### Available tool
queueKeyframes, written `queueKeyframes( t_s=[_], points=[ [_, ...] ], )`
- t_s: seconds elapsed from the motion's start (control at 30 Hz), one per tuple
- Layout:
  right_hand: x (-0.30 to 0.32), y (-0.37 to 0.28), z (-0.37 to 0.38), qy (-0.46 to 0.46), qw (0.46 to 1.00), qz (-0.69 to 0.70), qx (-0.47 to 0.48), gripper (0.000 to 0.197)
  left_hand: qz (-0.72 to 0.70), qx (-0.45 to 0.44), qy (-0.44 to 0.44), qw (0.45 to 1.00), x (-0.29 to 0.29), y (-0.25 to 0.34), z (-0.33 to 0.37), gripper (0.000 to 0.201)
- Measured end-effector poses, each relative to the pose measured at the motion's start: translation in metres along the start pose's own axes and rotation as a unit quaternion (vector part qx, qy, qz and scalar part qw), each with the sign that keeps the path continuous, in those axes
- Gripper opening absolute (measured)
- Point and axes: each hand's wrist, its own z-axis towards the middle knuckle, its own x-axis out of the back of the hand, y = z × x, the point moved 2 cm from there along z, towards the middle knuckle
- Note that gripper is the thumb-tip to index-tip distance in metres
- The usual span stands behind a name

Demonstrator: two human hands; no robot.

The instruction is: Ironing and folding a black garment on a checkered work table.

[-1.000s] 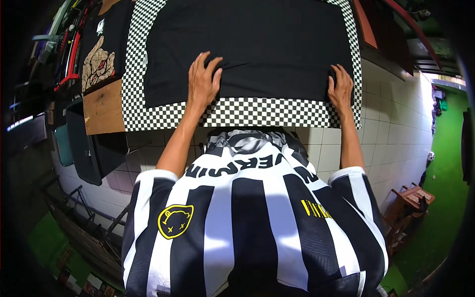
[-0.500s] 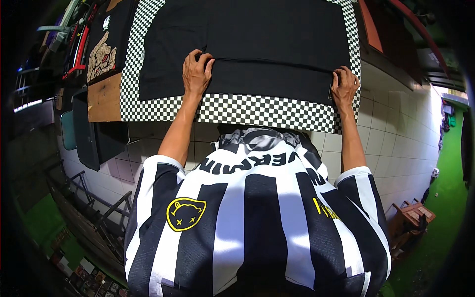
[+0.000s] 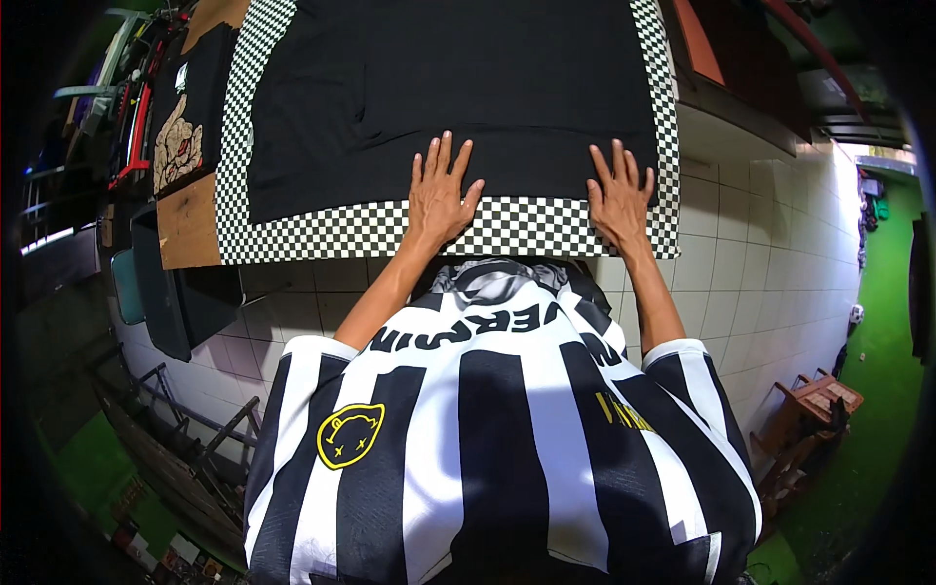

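Note:
A large piece of black fabric [image 3: 487,68] lies spread over a table with a black-and-white checkered cover [image 3: 526,229]. A crosswise crease runs through the fabric a little beyond my fingertips. My left hand [image 3: 444,200] rests flat on the near part of the fabric, fingers spread and holding nothing. To the right, my right hand [image 3: 621,195] lies the same way, with its fingers apart near the fabric's right corner. Both palms reach over the fabric's near edge onto the checkered cover. The far end of the fabric runs out of view.
Left of the cover lies a dark printed garment [image 3: 180,141] beside a brown board [image 3: 190,222]. A black open container [image 3: 190,302] stands below the table's left end. White floor tiles [image 3: 712,263] run along the right, with a small wooden chair [image 3: 814,409] farther off.
Both hands have let go of the crease in the fabric, drawn nearer to me and closer together, and flattened with fingers spread. The view has shifted slightly.

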Motion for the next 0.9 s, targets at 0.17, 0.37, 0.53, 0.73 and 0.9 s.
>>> queueKeyframes(
  t_s=[0.17,0.37,0.53,0.73,0.9],
  points=[
    [-0.004,0.032,-0.009,0.043,0.995,0.016,-0.090,0.064,0.025,0.006,0.004,1.000,0.003,-0.005,-0.009,0.066],
    [0.002,-0.022,-0.008,0.030,0.998,0.053,0.006,0.062,-0.007,0.004,-0.003,1.000,0.003,0.003,-0.016,0.069],
    [0.004,0.010,-0.017,0.039,0.998,0.055,0.012,0.059,0.002,0.031,-0.017,0.999,0.009,-0.017,-0.031,0.070],
    [0.009,0.042,-0.032,0.013,0.999,0.027,0.016,0.058,0.019,0.064,-0.019,0.998,0.029,-0.059,-0.065,0.070],
    [0.017,0.065,-0.040,-0.010,1.000,-0.003,0.008,0.057,0.017,0.089,-0.020,0.996,0.044,-0.092,-0.089,0.070]
  ],
)
